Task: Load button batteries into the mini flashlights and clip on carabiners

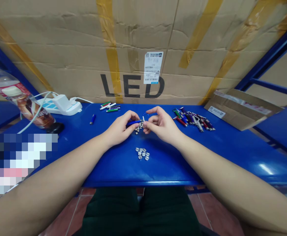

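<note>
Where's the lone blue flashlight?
In the head view, the blue flashlight lies on the blue table, left of the left hand, near the slim metal tubes.

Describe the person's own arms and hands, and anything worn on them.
The left arm and right arm are bare, with no sleeves in view. The left hand and right hand wear no gloves, and no watch, bracelet or ring shows.

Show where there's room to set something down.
Biggest free patch: the blue table right of the right hand, below the pile of colored tubes. Smaller one: between the lone blue tube and the left hand. Crowded: between the hands, above the metal discs.
</note>
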Action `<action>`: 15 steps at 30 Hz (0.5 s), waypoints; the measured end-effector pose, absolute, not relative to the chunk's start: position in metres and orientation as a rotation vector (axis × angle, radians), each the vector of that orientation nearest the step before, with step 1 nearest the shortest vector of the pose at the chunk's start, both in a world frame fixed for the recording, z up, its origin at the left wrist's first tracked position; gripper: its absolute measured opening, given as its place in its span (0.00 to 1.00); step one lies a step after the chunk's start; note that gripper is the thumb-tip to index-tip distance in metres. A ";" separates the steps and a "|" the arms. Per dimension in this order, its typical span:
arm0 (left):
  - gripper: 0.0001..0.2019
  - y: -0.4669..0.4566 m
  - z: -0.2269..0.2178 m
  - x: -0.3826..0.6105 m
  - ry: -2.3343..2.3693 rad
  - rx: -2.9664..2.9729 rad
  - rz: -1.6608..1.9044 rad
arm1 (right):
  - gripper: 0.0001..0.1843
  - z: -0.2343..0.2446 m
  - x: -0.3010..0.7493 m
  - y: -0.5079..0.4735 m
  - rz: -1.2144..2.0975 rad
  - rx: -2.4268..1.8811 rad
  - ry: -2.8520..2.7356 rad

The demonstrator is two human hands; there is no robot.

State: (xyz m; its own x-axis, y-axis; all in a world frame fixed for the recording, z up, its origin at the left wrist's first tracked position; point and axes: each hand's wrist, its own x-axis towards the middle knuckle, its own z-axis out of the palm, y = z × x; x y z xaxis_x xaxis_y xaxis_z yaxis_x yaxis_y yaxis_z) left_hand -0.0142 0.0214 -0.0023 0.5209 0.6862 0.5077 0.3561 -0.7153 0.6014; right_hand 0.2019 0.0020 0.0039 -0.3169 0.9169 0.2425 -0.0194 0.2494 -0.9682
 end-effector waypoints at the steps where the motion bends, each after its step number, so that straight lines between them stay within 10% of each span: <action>1: 0.07 0.021 -0.003 -0.014 0.857 2.337 1.059 | 0.27 0.003 0.202 0.002 1.213 -0.851 -1.585; 15: 0.08 0.022 -0.005 -0.018 0.979 2.353 1.077 | 0.22 0.003 0.205 0.001 1.259 -0.827 -1.721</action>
State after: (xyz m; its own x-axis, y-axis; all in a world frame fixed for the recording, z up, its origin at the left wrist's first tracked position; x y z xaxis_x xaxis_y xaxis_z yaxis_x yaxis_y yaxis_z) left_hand -0.0181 0.0220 -0.0052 0.4656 0.7234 0.5098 0.4384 -0.6889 0.5773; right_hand 0.2050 0.0014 0.0031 -0.4398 0.8659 0.2381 0.0357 0.2817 -0.9588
